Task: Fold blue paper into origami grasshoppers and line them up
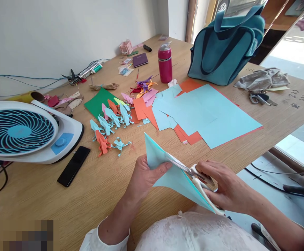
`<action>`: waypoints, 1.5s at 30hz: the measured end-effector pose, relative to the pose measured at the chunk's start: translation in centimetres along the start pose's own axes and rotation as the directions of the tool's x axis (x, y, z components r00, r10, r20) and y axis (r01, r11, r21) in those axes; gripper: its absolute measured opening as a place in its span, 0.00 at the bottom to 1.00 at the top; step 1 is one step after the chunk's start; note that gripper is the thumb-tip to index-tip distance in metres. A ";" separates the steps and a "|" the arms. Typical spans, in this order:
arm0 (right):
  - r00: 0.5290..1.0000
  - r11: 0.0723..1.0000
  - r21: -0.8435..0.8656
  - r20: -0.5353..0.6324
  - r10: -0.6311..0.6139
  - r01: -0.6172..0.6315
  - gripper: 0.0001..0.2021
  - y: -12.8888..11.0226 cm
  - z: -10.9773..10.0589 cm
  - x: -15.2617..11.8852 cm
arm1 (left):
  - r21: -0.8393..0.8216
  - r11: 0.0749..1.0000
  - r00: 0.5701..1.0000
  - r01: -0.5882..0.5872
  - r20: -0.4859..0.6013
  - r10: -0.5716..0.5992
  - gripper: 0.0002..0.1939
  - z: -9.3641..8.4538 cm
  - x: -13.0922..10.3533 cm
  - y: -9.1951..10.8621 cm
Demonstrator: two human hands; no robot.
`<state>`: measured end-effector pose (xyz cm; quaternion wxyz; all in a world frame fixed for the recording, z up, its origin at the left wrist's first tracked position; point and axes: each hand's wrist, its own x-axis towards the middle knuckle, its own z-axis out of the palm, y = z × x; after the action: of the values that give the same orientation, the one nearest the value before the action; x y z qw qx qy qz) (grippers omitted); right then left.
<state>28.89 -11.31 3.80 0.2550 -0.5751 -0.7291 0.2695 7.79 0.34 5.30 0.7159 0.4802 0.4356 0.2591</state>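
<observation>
My left hand (148, 177) grips a folded sheet of light blue paper (154, 153), thumb on top and the other fingers hidden behind it. White-handled scissors (199, 184) are held in my right hand (225, 188), fingers through the loops. The scissor blades lie along the paper's fold, with their tips close to my left thumb. Beyond my hands rests a large light blue sheet (206, 111) over orange and red paper. To the left stand several folded paper figures, among them an orange one (102, 142) and a light blue one (120, 144).
A white fan (70, 139) and a black phone (73, 166) are at the left. Farther back are a pink bottle (164, 66), a teal bag (220, 52), a purple notebook (140, 60) and green paper (98, 103). Keys (259, 97) lie beside a grey cloth (264, 79) at the right.
</observation>
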 end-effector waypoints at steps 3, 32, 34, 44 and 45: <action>1.000 1.000 -0.014 -0.004 -0.010 0.010 0.13 0.1 0.0 0.1 | -0.007 1.000 1.000 0.004 -0.011 -0.004 0.12 0.0 0.0 0.0; 0.995 0.994 -0.097 -0.075 -0.064 0.057 0.13 0.4 0.0 0.5 | 0.047 0.999 0.999 0.015 0.029 -0.017 0.14 0.0 -0.2 0.1; 0.995 0.993 -0.101 -0.074 -0.073 0.065 0.13 0.6 0.1 0.5 | 0.042 0.999 0.999 0.016 0.033 -0.018 0.13 -0.1 -0.1 0.0; 0.986 0.990 -0.114 -0.134 -0.098 0.083 0.13 0.9 0.4 0.4 | 0.027 0.999 0.999 0.029 0.039 -0.030 0.14 -0.1 0.0 -0.2; 0.985 0.990 -0.113 -0.137 -0.100 0.085 0.13 0.9 0.4 0.4 | 0.028 0.999 0.999 0.030 0.036 -0.032 0.14 -0.1 0.0 -0.2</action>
<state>29.17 -10.79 2.94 0.2876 -0.5710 -0.7484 0.1763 7.69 0.29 5.12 0.7209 0.4880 0.4334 0.2330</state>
